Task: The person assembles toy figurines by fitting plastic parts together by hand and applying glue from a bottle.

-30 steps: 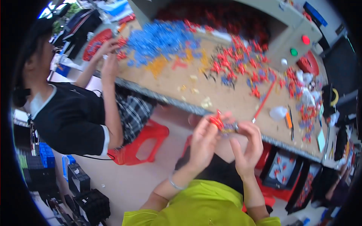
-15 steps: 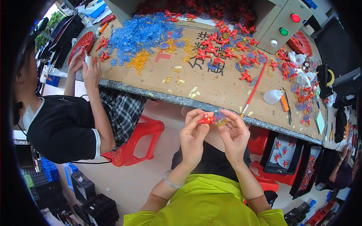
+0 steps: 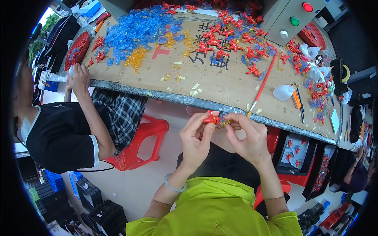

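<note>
Just off the table's front edge, my left hand [image 3: 197, 139] pinches a small red plastic toy figure [image 3: 212, 118] between thumb and fingers. Clear blue and yellow plastic parts [image 3: 224, 121] show at the figure's right end. My right hand [image 3: 252, 139] has its curled fingertips on those parts, its thumb held lower and apart. How the parts join the red body is too small to make out. A long red-handled paintbrush [image 3: 263, 87] lies on the cardboard beyond my right hand, bristles toward me.
Cardboard [image 3: 157, 76] covers the stone-edged table, bearing blue pieces [image 3: 132, 31], yellow pieces [image 3: 138, 57] and red figures [image 3: 220, 39]. A white squeeze bottle [image 3: 283, 92] lies at right beside an orange cutter [image 3: 296, 99]. A co-worker's hand [image 3: 80, 80] is near a red tray [image 3: 76, 49]. Drawers [image 3: 295, 157] stand lower right.
My right hand has turned, its fingers curling in onto the clear parts; the left still grips the red figure. The co-worker's hands have shifted down and left. The whole view has shifted slightly.
</note>
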Demonstrator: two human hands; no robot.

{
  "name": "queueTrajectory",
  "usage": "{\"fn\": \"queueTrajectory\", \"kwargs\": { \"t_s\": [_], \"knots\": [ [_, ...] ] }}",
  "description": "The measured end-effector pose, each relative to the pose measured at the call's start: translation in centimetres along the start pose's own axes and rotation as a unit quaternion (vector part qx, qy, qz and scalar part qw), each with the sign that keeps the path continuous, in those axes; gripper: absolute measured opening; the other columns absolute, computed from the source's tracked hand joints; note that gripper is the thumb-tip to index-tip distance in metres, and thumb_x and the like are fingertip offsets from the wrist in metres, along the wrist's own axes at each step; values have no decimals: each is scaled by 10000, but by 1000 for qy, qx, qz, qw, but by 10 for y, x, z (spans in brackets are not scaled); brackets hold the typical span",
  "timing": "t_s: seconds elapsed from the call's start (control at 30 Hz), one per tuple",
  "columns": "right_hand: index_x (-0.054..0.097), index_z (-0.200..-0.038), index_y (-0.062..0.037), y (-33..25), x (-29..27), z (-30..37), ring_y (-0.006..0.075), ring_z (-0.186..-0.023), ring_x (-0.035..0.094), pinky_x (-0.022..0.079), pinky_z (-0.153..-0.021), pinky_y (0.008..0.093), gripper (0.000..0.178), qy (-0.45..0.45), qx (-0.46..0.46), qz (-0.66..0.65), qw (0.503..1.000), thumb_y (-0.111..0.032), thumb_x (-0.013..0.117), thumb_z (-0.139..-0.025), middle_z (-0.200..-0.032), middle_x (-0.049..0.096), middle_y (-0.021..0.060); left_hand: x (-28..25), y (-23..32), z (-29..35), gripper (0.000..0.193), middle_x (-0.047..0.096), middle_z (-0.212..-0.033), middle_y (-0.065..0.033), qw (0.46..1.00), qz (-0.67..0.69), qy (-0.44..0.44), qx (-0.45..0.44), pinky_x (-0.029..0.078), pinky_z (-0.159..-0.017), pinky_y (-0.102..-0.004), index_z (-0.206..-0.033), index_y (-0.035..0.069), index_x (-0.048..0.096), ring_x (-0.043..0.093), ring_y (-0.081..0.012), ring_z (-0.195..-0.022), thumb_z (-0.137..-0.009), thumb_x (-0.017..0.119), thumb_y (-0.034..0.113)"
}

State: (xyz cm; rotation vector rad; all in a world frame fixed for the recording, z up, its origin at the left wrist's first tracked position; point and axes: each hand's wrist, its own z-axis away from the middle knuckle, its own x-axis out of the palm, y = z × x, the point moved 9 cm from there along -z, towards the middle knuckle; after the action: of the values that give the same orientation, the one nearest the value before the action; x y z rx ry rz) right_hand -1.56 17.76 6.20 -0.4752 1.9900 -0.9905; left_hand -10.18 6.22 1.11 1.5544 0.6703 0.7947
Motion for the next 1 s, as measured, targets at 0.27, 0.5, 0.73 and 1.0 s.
{"fn": "queueTrajectory", "kwargs": {
  "t_s": [0.27,0.5,0.73,1.0],
  "knots": [
    [650,-937,10,4,0,-6,193,-715,700,555,-646,268,192,-88,9,15,996,38,662,-748,-827,687,111,5,1,-2,190,582,-1031,-78,996,-81,-40,14,499,-747,-223,-1082,-74,603,604,-111,-870,-917,540,-4],
    [648,-930,-11,4,-1,-10,211,-682,655,524,-608,290,163,-121,-23,23,992,14,654,-769,-822,662,99,5,-5,-5,210,635,-970,-108,996,-81,-36,11,501,-678,-231,-1079,-43,620,635,-139,-795,-875,593,-4],
    [595,-962,-23,13,2,-10,321,-748,635,509,-635,365,158,-162,13,-26,986,-12,622,-807,-866,631,123,8,-7,-8,214,634,-971,-102,997,-55,-48,0,505,-689,-227,-1088,-52,618,629,-127,-807,-883,588,-2],
    [600,-960,-10,15,3,-12,308,-735,635,506,-641,348,148,-173,22,-31,984,-6,616,-814,-869,636,128,12,-8,-12,206,636,-979,-105,996,-50,-70,-31,513,-695,-230,-1080,-52,625,639,-129,-823,-882,576,-18]
  ]
}}
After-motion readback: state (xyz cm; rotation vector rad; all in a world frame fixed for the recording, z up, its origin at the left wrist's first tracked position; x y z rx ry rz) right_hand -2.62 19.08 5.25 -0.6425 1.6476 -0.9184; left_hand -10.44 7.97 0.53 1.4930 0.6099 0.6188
